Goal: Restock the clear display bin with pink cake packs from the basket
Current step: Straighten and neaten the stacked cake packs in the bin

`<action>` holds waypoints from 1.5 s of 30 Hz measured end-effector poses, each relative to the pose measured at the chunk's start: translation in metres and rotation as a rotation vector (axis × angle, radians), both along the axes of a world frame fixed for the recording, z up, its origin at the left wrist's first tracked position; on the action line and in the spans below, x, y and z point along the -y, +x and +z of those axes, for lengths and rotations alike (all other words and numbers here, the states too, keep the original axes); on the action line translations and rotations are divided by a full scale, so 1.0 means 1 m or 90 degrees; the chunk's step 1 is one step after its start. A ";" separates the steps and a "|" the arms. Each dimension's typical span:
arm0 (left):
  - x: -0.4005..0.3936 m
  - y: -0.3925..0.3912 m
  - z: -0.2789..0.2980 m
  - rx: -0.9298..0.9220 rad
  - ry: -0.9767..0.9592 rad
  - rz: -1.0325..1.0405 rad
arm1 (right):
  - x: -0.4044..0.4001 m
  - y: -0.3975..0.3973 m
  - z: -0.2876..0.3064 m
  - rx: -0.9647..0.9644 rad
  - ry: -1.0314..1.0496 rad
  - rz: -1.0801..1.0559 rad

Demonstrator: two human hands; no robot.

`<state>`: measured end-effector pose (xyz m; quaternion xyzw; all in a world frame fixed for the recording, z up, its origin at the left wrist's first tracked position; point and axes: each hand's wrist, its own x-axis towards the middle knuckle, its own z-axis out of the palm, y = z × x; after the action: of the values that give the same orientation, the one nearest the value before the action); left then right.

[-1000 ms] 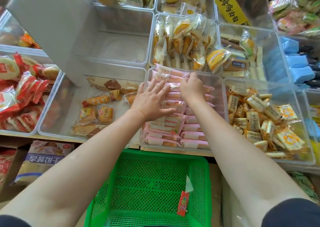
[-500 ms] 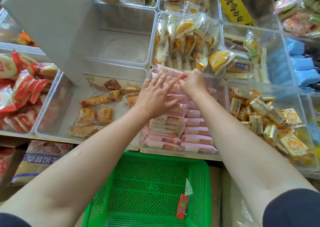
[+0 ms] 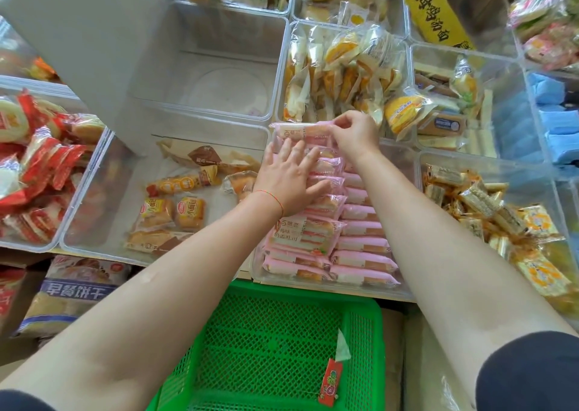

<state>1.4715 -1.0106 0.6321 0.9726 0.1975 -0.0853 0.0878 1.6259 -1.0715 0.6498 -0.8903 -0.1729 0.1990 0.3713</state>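
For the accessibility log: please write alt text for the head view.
A person's right hand pinches a pink cake pack at the far end of a clear display bin full of them, while the left hand lies flat on the rows. A green basket below holds no pink packs.

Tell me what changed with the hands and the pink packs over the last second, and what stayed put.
The right hand moved toward the far end of the clear bin and now pinches the rearmost pink cake pack, which it was only resting on before. The left hand stayed flat, pressing on the left row of packs. The green basket still holds no pink packs, only a small red wrapper.
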 end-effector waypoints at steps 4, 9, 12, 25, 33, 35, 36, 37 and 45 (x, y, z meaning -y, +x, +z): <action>-0.004 0.006 -0.001 0.047 0.020 0.008 | 0.001 0.006 -0.003 0.004 -0.080 0.035; -0.019 0.018 -0.007 0.014 -0.011 0.042 | 0.013 0.006 0.006 -0.015 -0.050 0.034; -0.016 0.019 -0.005 0.016 -0.009 0.015 | 0.027 -0.002 0.000 -0.087 -0.022 0.022; -0.023 0.012 0.000 -0.001 -0.005 0.011 | 0.038 -0.029 0.022 -0.056 -0.031 -0.073; -0.003 -0.043 -0.004 0.163 -0.200 0.265 | 0.057 -0.073 0.003 -0.205 -0.193 -0.015; 0.007 -0.055 -0.010 0.195 -0.235 0.283 | 0.053 -0.074 0.007 -0.198 -0.160 -0.025; 0.011 -0.060 -0.013 0.214 -0.239 0.279 | 0.052 -0.074 0.009 -0.196 -0.132 -0.037; 0.016 -0.066 -0.014 0.231 -0.234 0.275 | 0.054 -0.074 0.010 -0.193 -0.105 -0.049; 0.040 -0.098 -0.015 0.157 -0.162 0.149 | 0.120 -0.110 0.024 -0.297 -0.111 0.082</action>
<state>1.3736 -1.0507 0.6171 0.9272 0.2845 0.0212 0.2426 1.5158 -1.1918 0.6733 -0.8362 -0.1215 0.4362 0.3093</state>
